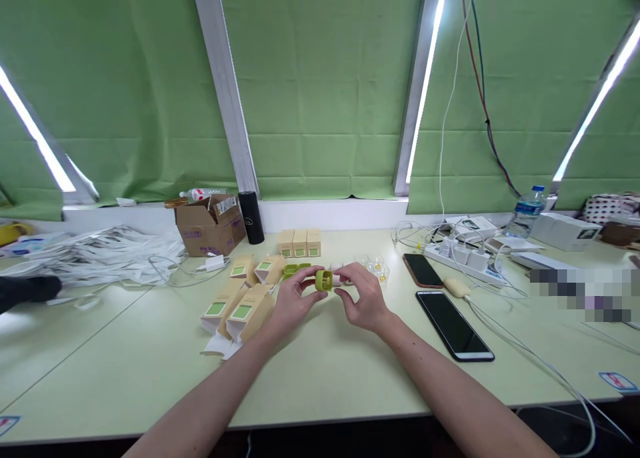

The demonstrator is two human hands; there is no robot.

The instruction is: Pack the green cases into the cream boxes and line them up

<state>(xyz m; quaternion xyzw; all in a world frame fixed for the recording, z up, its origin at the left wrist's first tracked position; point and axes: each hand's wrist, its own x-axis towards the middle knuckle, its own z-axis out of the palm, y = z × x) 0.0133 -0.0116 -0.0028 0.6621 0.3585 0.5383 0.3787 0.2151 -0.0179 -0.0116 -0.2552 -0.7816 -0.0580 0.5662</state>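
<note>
Over the middle of the table, my left hand (pixel 294 303) pinches a green round plastic piece (pixel 324 281) with an open hollow side. My right hand (pixel 366 299) is closed, thumb and fingers around a small pale pinkish piece (pixel 341 280) right beside the green one. Whether the two pieces touch is hard to make out. More green plastic pieces (pixel 291 270) lie just behind my left hand. Clear plastic parts with yellow spots (pixel 381 271) rest behind my right hand. Several tan cartons with green labels (pixel 250 310) lie left of my left hand, the front ones with flaps open.
Three tan boxes (pixel 300 243) stand at the back. Left are a cardboard box (pixel 210 228), a black cylinder (pixel 251 218) and a pile of white cables (pixel 100 255). Two phones (pixel 455 326), a power strip (pixel 465 261) and a water bottle (pixel 527 211) are right.
</note>
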